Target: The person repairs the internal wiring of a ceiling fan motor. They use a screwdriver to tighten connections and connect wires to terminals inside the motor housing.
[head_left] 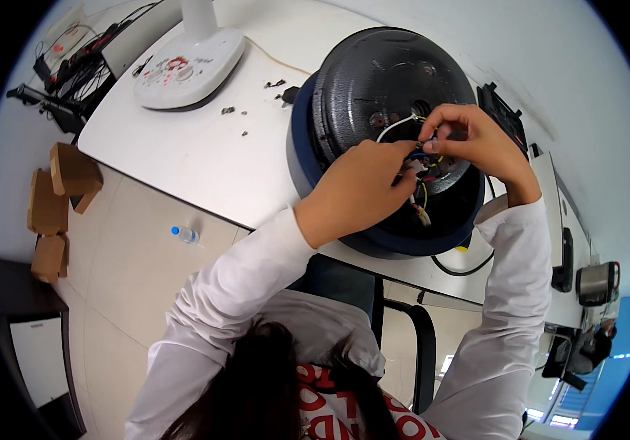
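Observation:
A round appliance with a dark blue outer body (302, 139) stands on the white table, its inside exposed. A black, dented metal disc (359, 84) rests tilted up at its far side. White, yellow, blue and red wires (423, 196) run from the disc down into the body. My left hand (363, 187) is over the near part of the opening, fingertips pinched at the wires. From the right, my right hand (469, 139) meets it there, thumb and fingers closed on a small dark piece that I cannot make out. The fingers partly hide the wire ends.
A white appliance base with knobs (190, 70) stands at the back left. Several small dark parts (228, 111) lie on the white table (161, 150). A black case (502, 110) and a black cable (465, 273) are at the right. A bottle (185, 235) and cardboard boxes (49, 213) are on the floor.

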Tool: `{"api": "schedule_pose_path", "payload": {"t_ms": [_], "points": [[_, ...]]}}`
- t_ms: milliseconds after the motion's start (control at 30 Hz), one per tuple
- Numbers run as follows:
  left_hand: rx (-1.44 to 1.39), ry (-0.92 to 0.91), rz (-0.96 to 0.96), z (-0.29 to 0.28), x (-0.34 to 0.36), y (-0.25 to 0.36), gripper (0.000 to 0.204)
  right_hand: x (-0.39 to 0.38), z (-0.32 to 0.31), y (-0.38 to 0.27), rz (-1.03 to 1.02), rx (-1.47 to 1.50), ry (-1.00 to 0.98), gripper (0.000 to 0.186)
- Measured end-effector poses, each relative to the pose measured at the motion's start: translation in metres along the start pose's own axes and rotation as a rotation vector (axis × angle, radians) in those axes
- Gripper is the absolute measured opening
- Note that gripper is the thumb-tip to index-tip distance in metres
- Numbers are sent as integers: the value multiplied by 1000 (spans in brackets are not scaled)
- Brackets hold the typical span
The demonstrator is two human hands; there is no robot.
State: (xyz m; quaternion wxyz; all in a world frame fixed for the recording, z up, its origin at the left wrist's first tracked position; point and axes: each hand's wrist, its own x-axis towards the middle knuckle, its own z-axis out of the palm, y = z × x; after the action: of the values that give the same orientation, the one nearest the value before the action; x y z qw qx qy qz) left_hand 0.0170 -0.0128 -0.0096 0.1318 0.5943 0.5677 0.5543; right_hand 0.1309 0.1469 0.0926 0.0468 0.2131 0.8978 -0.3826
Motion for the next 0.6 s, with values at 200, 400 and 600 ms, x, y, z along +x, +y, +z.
{"api": "schedule_pose_path", "payload": {"t_ms": [200,400,600], "points": [[334,80,-60,10,-8,4,20,6,6,5,-119,-70,26,6],[464,134,-7,10,-6,4,18,9,1,8,-93,20,-38,8],[494,180,12,8,-1,5,14,11,3,9,-73,132,-26,11]]}}
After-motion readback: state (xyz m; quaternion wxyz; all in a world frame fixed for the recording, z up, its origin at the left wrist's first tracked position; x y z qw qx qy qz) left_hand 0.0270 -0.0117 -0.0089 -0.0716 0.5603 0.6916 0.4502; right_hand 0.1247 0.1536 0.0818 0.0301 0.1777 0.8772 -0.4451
